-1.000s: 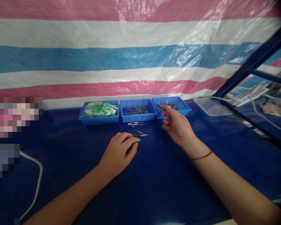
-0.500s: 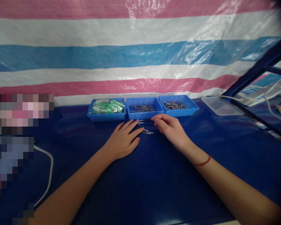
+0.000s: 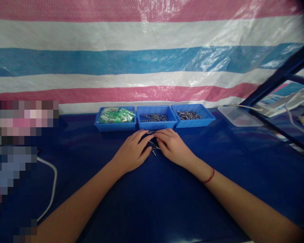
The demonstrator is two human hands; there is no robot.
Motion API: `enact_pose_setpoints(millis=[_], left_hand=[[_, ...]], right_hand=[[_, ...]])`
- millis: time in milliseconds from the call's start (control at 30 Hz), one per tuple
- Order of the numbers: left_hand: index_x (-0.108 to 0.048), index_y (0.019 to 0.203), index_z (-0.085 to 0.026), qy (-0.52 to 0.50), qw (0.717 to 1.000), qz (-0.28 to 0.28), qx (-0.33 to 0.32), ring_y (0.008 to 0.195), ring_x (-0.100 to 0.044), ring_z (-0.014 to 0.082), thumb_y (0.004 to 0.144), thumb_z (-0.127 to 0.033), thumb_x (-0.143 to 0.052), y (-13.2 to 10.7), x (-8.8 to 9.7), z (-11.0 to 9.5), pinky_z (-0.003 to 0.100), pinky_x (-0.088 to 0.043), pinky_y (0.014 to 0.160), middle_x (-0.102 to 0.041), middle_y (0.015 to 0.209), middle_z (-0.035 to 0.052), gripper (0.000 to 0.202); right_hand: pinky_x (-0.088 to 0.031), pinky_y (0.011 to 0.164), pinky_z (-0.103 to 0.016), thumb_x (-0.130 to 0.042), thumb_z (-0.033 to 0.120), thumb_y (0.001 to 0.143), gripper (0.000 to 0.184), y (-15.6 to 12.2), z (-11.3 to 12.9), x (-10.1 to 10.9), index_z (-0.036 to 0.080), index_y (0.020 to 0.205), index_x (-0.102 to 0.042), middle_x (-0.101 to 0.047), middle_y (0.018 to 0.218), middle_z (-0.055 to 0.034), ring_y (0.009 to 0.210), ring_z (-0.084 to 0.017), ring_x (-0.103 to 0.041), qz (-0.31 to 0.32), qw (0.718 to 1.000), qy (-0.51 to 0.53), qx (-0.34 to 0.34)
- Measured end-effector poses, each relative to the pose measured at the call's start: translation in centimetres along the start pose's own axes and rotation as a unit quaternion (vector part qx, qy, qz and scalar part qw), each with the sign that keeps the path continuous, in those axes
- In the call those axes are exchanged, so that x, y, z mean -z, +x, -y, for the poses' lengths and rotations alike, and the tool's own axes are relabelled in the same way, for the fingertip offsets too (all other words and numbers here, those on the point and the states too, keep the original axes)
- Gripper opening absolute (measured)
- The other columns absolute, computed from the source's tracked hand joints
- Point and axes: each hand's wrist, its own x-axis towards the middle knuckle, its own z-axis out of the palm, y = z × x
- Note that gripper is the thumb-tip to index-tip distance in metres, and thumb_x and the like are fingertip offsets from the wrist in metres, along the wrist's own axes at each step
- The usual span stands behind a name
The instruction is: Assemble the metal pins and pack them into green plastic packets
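Observation:
Several thin metal pins (image 3: 155, 145) lie loosely on the dark blue table (image 3: 154, 195), between and partly under my two hands. My left hand (image 3: 134, 150) rests on the table with its fingers spread, the fingertips over the pins and the thumb beside one of them. From the other side, my right hand (image 3: 176, 146) reaches in, fingers bent and thumb apart, its fingertips at the pins and close to the left fingertips. Just behind the hands stands the middle blue bin (image 3: 155, 125), with similar pins (image 3: 157, 117) inside.
Left of it, a blue bin (image 3: 116, 127) holds green-and-clear plastic packets (image 3: 118, 115). The right blue bin (image 3: 205, 119) contains short metal parts (image 3: 188, 115). A clear plastic lid (image 3: 239, 116) lies further right, near a dark blue frame (image 3: 276, 81). A white cable (image 3: 56, 179) curves at left.
My right hand has moved left and down onto the pins, up to my left hand. Some pins between the hands have shifted and turned. The left hand has barely moved.

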Motion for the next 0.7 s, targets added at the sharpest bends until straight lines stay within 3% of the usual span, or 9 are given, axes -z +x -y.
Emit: enact_pose_setpoints(millis=[167, 433, 700], left_hand=[[-0.040, 0.139, -0.017, 0.025, 0.999, 0.028, 0.025, 0.135, -0.037, 0.0288, 0.093, -0.034, -0.044, -0.09, -0.07, -0.17, 0.048, -0.034, 0.109, -0.039, 0.146, 0.0145, 0.048], [-0.042, 0.136, -0.015, 0.005, 0.999, 0.028, 0.016, 0.128, -0.045, 0.0256, 0.094, -0.032, -0.041, -0.05, 0.22, -0.46, 0.044, -0.034, 0.108, -0.050, 0.138, 0.0130, 0.045], [-0.050, 0.129, -0.015, -0.017, 1.000, 0.004, 0.026, 0.116, -0.053, 0.0230, 0.096, -0.026, -0.039, 0.09, 0.00, -0.48, 0.040, -0.040, 0.102, -0.055, 0.129, 0.0113, 0.036]], right_hand=[[-0.046, 0.092, -0.043, -0.045, 0.013, 0.086, 0.033, -0.01, 0.01, -0.11, 0.017, 0.113, -0.064, -0.063, 0.119, -0.0102, 0.108, -0.026, -0.055, -0.018, 1.000, 0.007, 0.000], [-0.044, 0.092, -0.046, -0.043, 0.006, 0.083, 0.043, 0.06, -0.13, -0.26, 0.020, 0.120, -0.058, -0.058, 0.130, -0.0097, 0.114, -0.027, -0.053, 0.001, 1.000, -0.008, 0.024], [-0.044, 0.090, -0.042, -0.045, 0.012, 0.088, 0.028, 0.07, 0.10, -0.07, 0.019, 0.110, -0.063, -0.067, 0.110, -0.0091, 0.103, -0.025, -0.056, -0.003, 1.000, 0.013, 0.007]])
